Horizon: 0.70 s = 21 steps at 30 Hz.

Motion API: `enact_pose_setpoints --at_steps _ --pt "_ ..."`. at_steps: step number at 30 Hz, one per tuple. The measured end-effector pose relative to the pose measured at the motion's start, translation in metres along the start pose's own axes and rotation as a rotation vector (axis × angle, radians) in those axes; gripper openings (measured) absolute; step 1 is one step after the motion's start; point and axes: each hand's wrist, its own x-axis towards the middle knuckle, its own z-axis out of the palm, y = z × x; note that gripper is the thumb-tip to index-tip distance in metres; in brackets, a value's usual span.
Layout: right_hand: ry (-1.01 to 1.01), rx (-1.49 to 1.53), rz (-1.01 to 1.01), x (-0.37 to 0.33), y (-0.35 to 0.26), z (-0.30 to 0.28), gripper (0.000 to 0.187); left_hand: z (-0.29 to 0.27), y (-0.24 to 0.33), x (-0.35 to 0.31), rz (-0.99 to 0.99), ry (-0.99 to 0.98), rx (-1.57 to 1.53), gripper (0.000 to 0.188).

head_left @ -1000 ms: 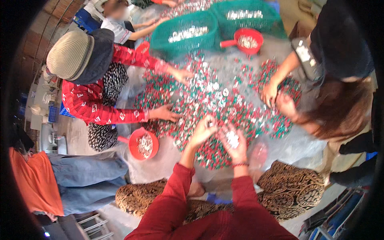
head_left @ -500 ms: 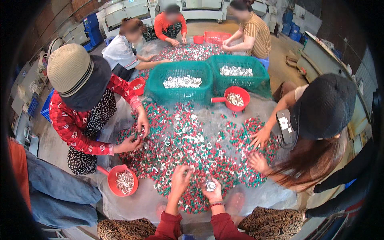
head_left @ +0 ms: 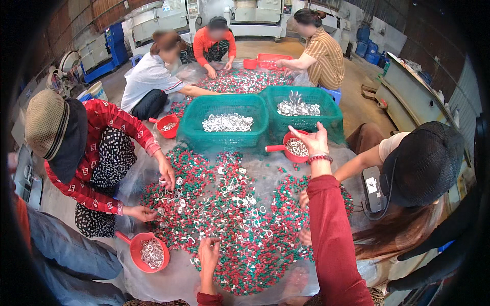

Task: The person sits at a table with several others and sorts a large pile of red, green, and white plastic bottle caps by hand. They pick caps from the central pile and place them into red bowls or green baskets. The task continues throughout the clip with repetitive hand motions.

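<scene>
A wide pile of small red, green and white plastic pieces [head_left: 240, 219] lies on a clear plastic sheet [head_left: 173, 278] on the floor. My left hand [head_left: 208, 253] rests on the near edge of the pile, fingers pointing into the pieces; whether it holds any is hidden. My right arm, in a red sleeve, reaches far forward. My right hand [head_left: 311, 139] hovers with fingers spread just above a red scoop [head_left: 296, 148] holding white rings. Nothing shows in that hand.
Two green baskets [head_left: 224, 133] [head_left: 326, 120] of white pieces stand beyond the pile. Several people squat around it, sorting by hand. More red scoops sit at the lower left [head_left: 148, 252] and by the left basket [head_left: 168, 126]. Machines line the back wall.
My right hand has left the pile and stretched forward over the red scoop, its fingers spread apart. My left hand stays at the pile's near edge. The view has tilted up.
</scene>
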Motion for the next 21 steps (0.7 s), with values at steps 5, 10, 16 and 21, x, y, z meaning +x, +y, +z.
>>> enact_pose_setpoints --at_steps 5,10,16,21 --pt "-0.043 -0.110 -0.145 -0.035 0.013 -0.067 0.038 -0.011 -0.005 -0.015 0.058 0.053 0.101 0.015" --pt "-0.237 -0.760 -0.169 -0.130 -0.008 -0.111 0.026 0.007 -0.005 -0.021 -0.016 -0.118 0.129 0.020" --pt "0.011 -0.051 0.194 -0.154 0.041 -0.140 0.027 -0.001 -0.043 -0.065 -0.365 -0.200 0.107 0.018" --pt "0.093 0.027 0.305 -0.205 0.078 -0.165 0.036 0.034 -0.067 -0.111 -0.361 -0.328 0.091 0.025"
